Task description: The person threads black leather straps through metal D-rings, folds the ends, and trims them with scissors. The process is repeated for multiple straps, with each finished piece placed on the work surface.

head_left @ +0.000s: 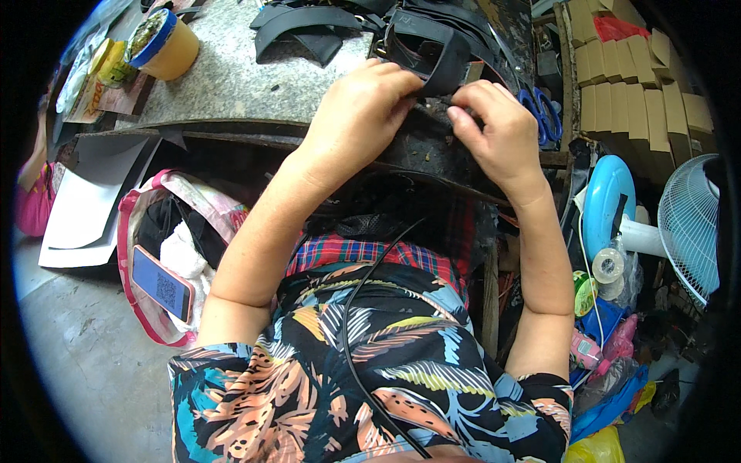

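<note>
At the bench's front edge, my left hand (363, 109) is closed, its fingertips pinching the lower edge of a curved black strap (446, 71). The strap looks like leather or a similar sheet and arches up between my two hands. Just to its right, my right hand (500, 127) has its fingers curled in and the thumb near the forefinger. Whatever those fingers hold is too small or hidden to make out. Behind the hands lie more black curved straps (305, 32), heaped loosely on the bench.
On the grey speckled bench top (239, 85) stands a tan pot with a blue rim (174, 52). Blue-handled scissors (548, 116) are right of my right hand. A bag with a phone (162, 283) sits at left, a fan (691, 224) and stacked small cardboard boxes (629, 108) at right.
</note>
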A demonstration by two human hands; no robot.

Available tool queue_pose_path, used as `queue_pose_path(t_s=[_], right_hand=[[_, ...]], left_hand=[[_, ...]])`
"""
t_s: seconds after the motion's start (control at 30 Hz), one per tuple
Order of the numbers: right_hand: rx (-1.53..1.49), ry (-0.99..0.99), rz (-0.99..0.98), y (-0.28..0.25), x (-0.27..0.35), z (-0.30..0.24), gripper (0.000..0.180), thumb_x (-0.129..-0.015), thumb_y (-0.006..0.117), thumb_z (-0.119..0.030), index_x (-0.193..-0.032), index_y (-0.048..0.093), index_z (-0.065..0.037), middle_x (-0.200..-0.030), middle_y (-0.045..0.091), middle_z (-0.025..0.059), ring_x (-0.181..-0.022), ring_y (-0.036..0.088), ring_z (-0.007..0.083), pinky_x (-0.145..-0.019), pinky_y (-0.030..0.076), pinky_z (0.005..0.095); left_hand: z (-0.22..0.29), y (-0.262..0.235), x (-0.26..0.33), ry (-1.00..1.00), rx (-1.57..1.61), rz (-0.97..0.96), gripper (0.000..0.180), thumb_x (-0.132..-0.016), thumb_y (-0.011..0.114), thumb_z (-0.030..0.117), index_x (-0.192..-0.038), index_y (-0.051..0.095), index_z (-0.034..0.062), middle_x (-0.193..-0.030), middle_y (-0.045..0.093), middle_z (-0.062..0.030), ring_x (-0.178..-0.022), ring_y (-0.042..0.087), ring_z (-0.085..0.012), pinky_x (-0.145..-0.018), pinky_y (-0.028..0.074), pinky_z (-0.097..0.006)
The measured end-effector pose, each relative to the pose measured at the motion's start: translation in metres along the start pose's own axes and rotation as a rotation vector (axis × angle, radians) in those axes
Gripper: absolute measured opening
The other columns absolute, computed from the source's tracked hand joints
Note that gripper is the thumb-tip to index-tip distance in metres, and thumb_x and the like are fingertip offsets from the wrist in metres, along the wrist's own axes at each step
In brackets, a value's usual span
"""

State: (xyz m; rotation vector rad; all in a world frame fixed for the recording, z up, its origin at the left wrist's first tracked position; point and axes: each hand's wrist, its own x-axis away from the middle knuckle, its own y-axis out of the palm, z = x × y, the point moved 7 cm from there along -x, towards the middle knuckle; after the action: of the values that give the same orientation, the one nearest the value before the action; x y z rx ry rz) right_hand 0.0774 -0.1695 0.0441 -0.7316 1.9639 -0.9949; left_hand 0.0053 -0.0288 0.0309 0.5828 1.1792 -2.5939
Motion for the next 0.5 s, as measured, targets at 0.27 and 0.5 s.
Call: queue_pose_path(t_s=[0.27, 0.5], right_hand=[[-0.936, 0.405, -0.064, -0.003, 0.009, 0.02, 0.024, -0.098, 0.06, -0.019, -0.116, 0.067, -0.004, -0.078, 0.064, -0.002, -0.067, 0.054, 0.002, -0.06, 0.04, 0.0145], [-1.385, 0.493, -0.22, 0.02, 0.015, 0.013, 0.043, -0.095, 0.061, -0.025, -0.132, 0.056, -0.003, -0.091, 0.066, 0.0043, -0.075, 0.06, 0.0079, -0.066, 0.049, 0.0187]], left_hand=[[-0.007, 0.011, 0.015, -0.485, 0.884, -0.205, 0.027, -0.09, 0.068, 0.01, -0.113, 0.066, -0.0015, -0.095, 0.068, -0.0009, -0.081, 0.062, -0.0053, -0.07, 0.051, -0.021], [-0.01, 0.018, 0.029, -0.653, 1.173, -0.188, 0.028, -0.088, 0.065, 0.011, -0.114, 0.062, 0.0005, -0.093, 0.068, -0.0031, -0.076, 0.064, -0.0079, -0.062, 0.052, -0.023]])
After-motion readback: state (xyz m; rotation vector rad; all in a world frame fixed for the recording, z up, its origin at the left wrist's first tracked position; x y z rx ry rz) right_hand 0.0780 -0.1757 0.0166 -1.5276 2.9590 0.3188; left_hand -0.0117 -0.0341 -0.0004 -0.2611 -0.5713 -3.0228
